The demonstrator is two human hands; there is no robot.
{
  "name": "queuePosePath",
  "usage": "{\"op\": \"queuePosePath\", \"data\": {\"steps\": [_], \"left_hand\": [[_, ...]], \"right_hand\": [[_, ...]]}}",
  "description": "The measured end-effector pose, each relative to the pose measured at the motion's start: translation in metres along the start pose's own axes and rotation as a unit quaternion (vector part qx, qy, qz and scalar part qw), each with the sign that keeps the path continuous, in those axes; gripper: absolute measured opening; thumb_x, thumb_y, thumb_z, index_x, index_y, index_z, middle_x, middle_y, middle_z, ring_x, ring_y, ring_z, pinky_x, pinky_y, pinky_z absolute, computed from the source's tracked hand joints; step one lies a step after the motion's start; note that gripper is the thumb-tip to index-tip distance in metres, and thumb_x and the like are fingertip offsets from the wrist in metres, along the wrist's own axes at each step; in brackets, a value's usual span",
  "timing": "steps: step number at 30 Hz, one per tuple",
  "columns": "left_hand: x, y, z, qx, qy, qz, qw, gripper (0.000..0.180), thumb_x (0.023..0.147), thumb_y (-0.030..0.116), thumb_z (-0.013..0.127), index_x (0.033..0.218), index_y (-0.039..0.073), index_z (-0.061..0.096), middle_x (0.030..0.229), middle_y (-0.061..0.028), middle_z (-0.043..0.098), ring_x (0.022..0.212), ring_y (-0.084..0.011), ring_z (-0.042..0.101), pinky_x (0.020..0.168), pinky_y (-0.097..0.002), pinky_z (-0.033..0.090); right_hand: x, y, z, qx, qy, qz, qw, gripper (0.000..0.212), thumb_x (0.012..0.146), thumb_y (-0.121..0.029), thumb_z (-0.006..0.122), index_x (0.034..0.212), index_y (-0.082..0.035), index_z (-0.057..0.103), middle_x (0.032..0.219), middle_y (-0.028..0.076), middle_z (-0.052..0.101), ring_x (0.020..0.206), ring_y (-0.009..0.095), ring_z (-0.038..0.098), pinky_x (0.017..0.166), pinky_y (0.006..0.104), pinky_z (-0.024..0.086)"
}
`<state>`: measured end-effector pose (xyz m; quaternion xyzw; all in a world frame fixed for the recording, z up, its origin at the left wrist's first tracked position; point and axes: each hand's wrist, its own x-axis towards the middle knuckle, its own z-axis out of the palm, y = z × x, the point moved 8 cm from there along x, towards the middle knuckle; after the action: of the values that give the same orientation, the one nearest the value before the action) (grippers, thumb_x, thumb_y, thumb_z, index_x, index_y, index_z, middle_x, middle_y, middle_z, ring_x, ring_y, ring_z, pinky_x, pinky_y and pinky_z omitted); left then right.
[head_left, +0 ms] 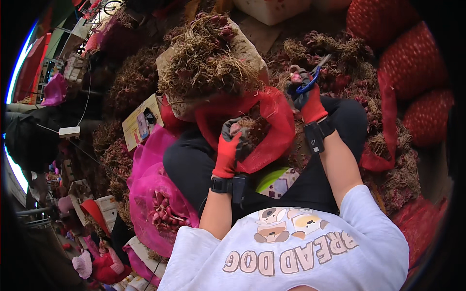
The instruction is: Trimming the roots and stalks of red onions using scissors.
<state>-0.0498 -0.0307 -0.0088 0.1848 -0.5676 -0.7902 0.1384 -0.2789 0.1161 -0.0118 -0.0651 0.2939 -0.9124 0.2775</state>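
Note:
Red-and-black work gloves cover both hands. My left hand [231,148] is closed on a shallot [235,129], held over the mouth of a red mesh bag [277,116] between my legs. Farther right, over my knee, my right hand [307,97] grips blue-handled scissors [310,83], their blades pointing up and to the right. A pinkish shallot bulb [295,76] shows at the fingers of that same hand. Ahead, a heap of shallots with dry, straw-like tops [206,58] lies on a pale block-like stand [245,46].
A pink mesh bag [145,203] with peeled-looking red shallots [167,213] stands at my left. More untrimmed shallots [354,68] lie at the right, beside full red mesh sacks [412,63]. A yellowish card [141,121] leans left of the stand. A white tub [274,9] is at the back.

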Motion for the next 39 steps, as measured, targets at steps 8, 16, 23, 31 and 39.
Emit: {"op": "queuePosePath", "data": {"steps": [8,16,23,31,39], "left_hand": [[0.166,0.059,-0.066,0.331,0.237,0.097,0.908,0.058,0.078,0.008,0.064,0.129,0.005,0.037,0.106,-0.0161,0.056,0.091,-0.0254,0.056,0.082,-0.0348,0.046],[0.266,0.087,-0.002,0.515,0.17,0.28,0.793,0.064,0.073,0.014,0.065,0.13,0.006,0.039,0.123,-0.0212,0.05,0.118,-0.0395,0.04,0.103,-0.0419,0.029],[0.305,0.064,0.002,0.28,-0.025,0.219,0.935,0.052,0.075,-0.001,0.064,0.124,0.007,0.048,0.115,-0.0088,0.058,0.104,-0.0178,0.056,0.09,-0.0284,0.043],[0.213,0.129,-0.02,0.649,0.141,0.298,0.686,0.067,0.074,0.015,0.071,0.132,0.007,0.04,0.129,-0.0158,0.044,0.113,-0.0277,0.048,0.097,-0.0355,0.039],[0.225,0.102,-0.038,0.711,0.145,0.096,0.682,0.101,0.067,0.051,0.071,0.141,0.002,0.022,0.143,-0.0307,0.016,0.135,-0.0413,0.013,0.11,-0.0432,0.017]], "right_hand": [[-0.065,0.056,0.039,-0.037,-0.012,0.196,0.98,0.03,0.087,-0.025,0.054,0.103,0.001,0.056,0.075,0.002,0.055,0.061,0.011,0.053,0.056,0.0289,0.048],[-0.056,0.028,0.04,-0.01,0.027,0.149,0.988,0.017,0.087,-0.017,0.057,0.094,-0.002,0.057,0.067,0.001,0.051,0.054,0.01,0.051,0.049,0.0281,0.045],[-0.057,0.028,0.049,-0.018,0.025,0.178,0.984,0.021,0.087,-0.02,0.058,0.095,-0.002,0.054,0.068,0.0,0.05,0.058,0.009,0.051,0.053,0.0275,0.045],[-0.056,0.028,0.05,-0.011,0.02,0.178,0.984,0.019,0.086,-0.019,0.059,0.094,-0.002,0.055,0.068,0.001,0.051,0.058,0.009,0.051,0.053,0.0262,0.046],[-0.06,0.045,0.042,-0.067,0.006,0.193,0.979,0.011,0.086,-0.009,0.056,0.094,-0.003,0.057,0.073,0.003,0.057,0.056,0.008,0.052,0.049,0.023,0.044]]}}
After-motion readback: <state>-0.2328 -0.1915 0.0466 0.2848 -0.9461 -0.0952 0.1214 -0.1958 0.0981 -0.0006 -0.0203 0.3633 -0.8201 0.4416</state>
